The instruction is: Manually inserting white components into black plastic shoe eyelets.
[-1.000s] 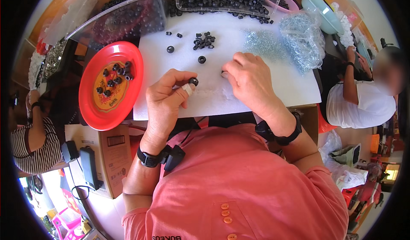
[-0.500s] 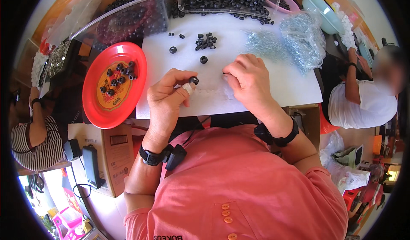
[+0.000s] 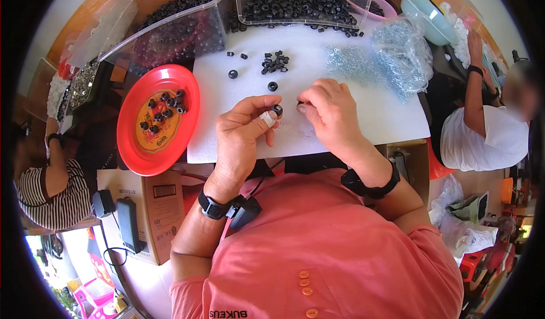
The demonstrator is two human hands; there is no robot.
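Between the thumb and forefinger of my left hand (image 3: pixel 241 128) is a small round black part with a hole (image 3: pixel 277 109); a white wrap covers the thumb. My right hand (image 3: pixel 335 114) is pinched just to its right, a tiny dark piece (image 3: pixel 301 104) showing at the fingertips, too small to name. Both hands are over the white foam sheet (image 3: pixel 221 143). Beyond them lie one round black part (image 3: pixel 272 86), another farther left (image 3: pixel 233 74), and a pile of small black pieces (image 3: pixel 275 63). Several black parts rest on the red plate (image 3: pixel 128 143) at the left.
Clear plastic bins (image 3: pixel 164 43) of black parts line the back. Small clear pieces (image 3: pixel 349 60) are spread at the right beside a filled plastic bag (image 3: pixel 402 52); a pale bowl (image 3: pixel 431 23) stands behind. One person (image 3: pixel 482 131) works at the right, another (image 3: pixel 54 191) at the left.
My left hand has moved right with the round black part, nearer to my right hand. A dark piece now shows at my right fingertips. The view has shifted slightly.
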